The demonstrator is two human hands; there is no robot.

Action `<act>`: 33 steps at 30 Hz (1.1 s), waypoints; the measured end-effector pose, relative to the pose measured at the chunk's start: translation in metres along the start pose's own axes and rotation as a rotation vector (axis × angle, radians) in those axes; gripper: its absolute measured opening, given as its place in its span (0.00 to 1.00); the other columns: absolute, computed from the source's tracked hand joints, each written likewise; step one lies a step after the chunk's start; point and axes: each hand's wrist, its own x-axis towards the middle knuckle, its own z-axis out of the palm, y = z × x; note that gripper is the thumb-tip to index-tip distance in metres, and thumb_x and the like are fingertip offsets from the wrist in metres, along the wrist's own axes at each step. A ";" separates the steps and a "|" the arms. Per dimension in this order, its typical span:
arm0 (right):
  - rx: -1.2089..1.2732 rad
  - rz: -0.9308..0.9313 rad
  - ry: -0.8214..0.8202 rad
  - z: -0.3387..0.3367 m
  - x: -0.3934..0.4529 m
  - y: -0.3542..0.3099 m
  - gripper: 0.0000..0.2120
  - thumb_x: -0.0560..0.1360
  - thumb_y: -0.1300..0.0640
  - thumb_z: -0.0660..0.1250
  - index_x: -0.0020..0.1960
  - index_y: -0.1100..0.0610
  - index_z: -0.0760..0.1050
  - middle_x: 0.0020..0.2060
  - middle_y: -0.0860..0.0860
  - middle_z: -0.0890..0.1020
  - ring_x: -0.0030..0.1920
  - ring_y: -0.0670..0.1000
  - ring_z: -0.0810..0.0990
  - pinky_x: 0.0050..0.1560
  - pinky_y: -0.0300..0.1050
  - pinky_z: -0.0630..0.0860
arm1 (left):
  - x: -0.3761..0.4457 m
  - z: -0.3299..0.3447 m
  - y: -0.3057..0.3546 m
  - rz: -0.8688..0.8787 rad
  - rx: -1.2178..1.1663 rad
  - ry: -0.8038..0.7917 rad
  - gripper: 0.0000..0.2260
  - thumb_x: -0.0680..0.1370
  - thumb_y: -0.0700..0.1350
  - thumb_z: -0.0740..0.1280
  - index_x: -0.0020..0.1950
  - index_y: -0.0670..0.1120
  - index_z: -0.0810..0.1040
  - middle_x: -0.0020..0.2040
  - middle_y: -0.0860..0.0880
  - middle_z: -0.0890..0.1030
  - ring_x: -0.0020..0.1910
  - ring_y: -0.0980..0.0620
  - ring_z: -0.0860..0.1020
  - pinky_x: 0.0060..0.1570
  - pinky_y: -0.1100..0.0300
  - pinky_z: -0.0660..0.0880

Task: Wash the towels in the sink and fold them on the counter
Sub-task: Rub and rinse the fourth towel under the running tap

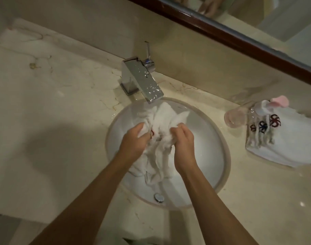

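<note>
A wet white towel (pixel 161 121) is bunched up in the round white sink (pixel 209 138), right under the spout of the chrome faucet (pixel 142 82). My left hand (pixel 135 140) grips the towel's left side and my right hand (pixel 184 144) grips its right side, fingers curled into the cloth. A bit of red embroidery shows between my hands. The towel's lower end hangs down toward the drain (pixel 159 198). On the counter at the right lies a stack of folded white towels (pixel 289 147) with red and dark embroidered marks.
A clear drinking glass (pixel 237 116) lies beside the folded stack, and something pink (pixel 280 101) sits on top of it. The marble counter (pixel 54 103) stretches to the left of the sink. A wood-framed mirror (pixel 239 45) runs along the wall behind.
</note>
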 end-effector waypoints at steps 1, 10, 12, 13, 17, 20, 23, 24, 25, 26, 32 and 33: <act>0.040 0.021 -0.040 -0.010 0.002 0.001 0.11 0.69 0.60 0.64 0.37 0.65 0.63 0.36 0.55 0.64 0.38 0.54 0.61 0.35 0.44 0.63 | 0.000 -0.006 -0.003 -0.020 -0.064 -0.031 0.15 0.65 0.46 0.62 0.47 0.44 0.81 0.42 0.51 0.84 0.44 0.48 0.80 0.43 0.59 0.74; 0.004 0.350 -0.301 -0.055 0.014 0.005 0.13 0.79 0.59 0.65 0.59 0.63 0.80 0.54 0.63 0.82 0.52 0.58 0.83 0.50 0.48 0.80 | 0.002 -0.026 -0.036 -0.400 -0.457 -0.249 0.23 0.63 0.61 0.78 0.49 0.46 0.85 0.49 0.44 0.85 0.51 0.44 0.82 0.58 0.50 0.72; -0.071 0.227 -0.250 -0.054 0.016 -0.001 0.13 0.76 0.63 0.64 0.58 0.64 0.79 0.51 0.61 0.84 0.52 0.58 0.83 0.49 0.47 0.80 | 0.006 -0.026 -0.046 -0.513 -0.450 -0.275 0.22 0.58 0.57 0.80 0.47 0.47 0.86 0.52 0.42 0.84 0.55 0.41 0.80 0.59 0.49 0.71; -0.060 0.188 -0.248 -0.055 0.017 -0.006 0.14 0.75 0.63 0.64 0.58 0.66 0.79 0.52 0.61 0.84 0.53 0.59 0.83 0.50 0.47 0.79 | 0.007 -0.026 -0.047 -0.526 -0.426 -0.274 0.18 0.59 0.53 0.79 0.47 0.49 0.86 0.54 0.39 0.83 0.57 0.38 0.80 0.58 0.49 0.73; 0.058 0.147 -0.336 -0.056 0.009 -0.033 0.18 0.74 0.58 0.65 0.61 0.66 0.78 0.52 0.60 0.83 0.51 0.57 0.83 0.47 0.47 0.79 | 0.006 -0.016 -0.056 -0.453 -0.222 -0.142 0.17 0.72 0.41 0.63 0.57 0.55 0.79 0.54 0.44 0.78 0.48 0.41 0.79 0.43 0.51 0.77; 0.018 0.065 -0.379 -0.058 0.004 -0.051 0.09 0.77 0.64 0.63 0.55 0.64 0.77 0.45 0.57 0.84 0.47 0.56 0.82 0.46 0.47 0.78 | 0.009 -0.012 -0.060 -0.607 -0.637 -0.264 0.21 0.68 0.47 0.73 0.60 0.43 0.79 0.53 0.43 0.79 0.47 0.45 0.78 0.48 0.54 0.72; -0.044 0.037 -0.400 -0.061 0.004 -0.064 0.11 0.75 0.68 0.63 0.57 0.62 0.76 0.46 0.56 0.84 0.49 0.56 0.82 0.49 0.48 0.78 | 0.016 -0.007 -0.054 -0.602 -0.810 -0.390 0.22 0.69 0.47 0.73 0.59 0.36 0.81 0.52 0.38 0.81 0.52 0.41 0.79 0.56 0.51 0.73; -0.085 0.020 -0.415 -0.063 0.005 -0.068 0.14 0.75 0.68 0.64 0.60 0.61 0.76 0.49 0.56 0.84 0.52 0.56 0.82 0.51 0.48 0.79 | 0.020 -0.004 -0.053 -0.540 -0.777 -0.388 0.24 0.70 0.45 0.73 0.62 0.36 0.79 0.57 0.36 0.80 0.56 0.39 0.78 0.62 0.49 0.71; -0.144 -0.014 -0.439 -0.065 0.006 -0.071 0.16 0.77 0.69 0.63 0.62 0.57 0.77 0.52 0.55 0.84 0.54 0.56 0.82 0.53 0.49 0.80 | 0.021 -0.001 -0.047 -0.471 -0.733 -0.376 0.25 0.69 0.44 0.72 0.64 0.37 0.78 0.61 0.36 0.79 0.60 0.38 0.77 0.65 0.47 0.69; -0.213 -0.063 -0.466 -0.068 0.007 -0.075 0.19 0.78 0.70 0.61 0.60 0.52 0.79 0.52 0.53 0.84 0.55 0.55 0.82 0.54 0.48 0.80 | 0.022 0.000 -0.042 -0.407 -0.671 -0.326 0.25 0.67 0.44 0.73 0.64 0.40 0.78 0.63 0.37 0.79 0.61 0.39 0.77 0.67 0.46 0.69; -0.891 -0.359 -0.314 -0.095 0.029 -0.072 0.13 0.78 0.70 0.65 0.45 0.55 0.82 0.57 0.53 0.76 0.57 0.50 0.75 0.54 0.30 0.69 | 0.021 -0.027 -0.025 -0.095 -0.125 -0.026 0.13 0.72 0.43 0.76 0.54 0.51 0.78 0.51 0.50 0.82 0.48 0.52 0.80 0.52 0.54 0.76; -1.060 -0.407 -0.250 -0.101 0.033 -0.067 0.11 0.78 0.67 0.66 0.46 0.54 0.83 0.57 0.53 0.74 0.57 0.49 0.73 0.52 0.28 0.68 | 0.018 -0.032 -0.025 -0.053 -0.040 0.027 0.11 0.73 0.43 0.75 0.52 0.51 0.77 0.48 0.52 0.81 0.46 0.52 0.80 0.48 0.56 0.75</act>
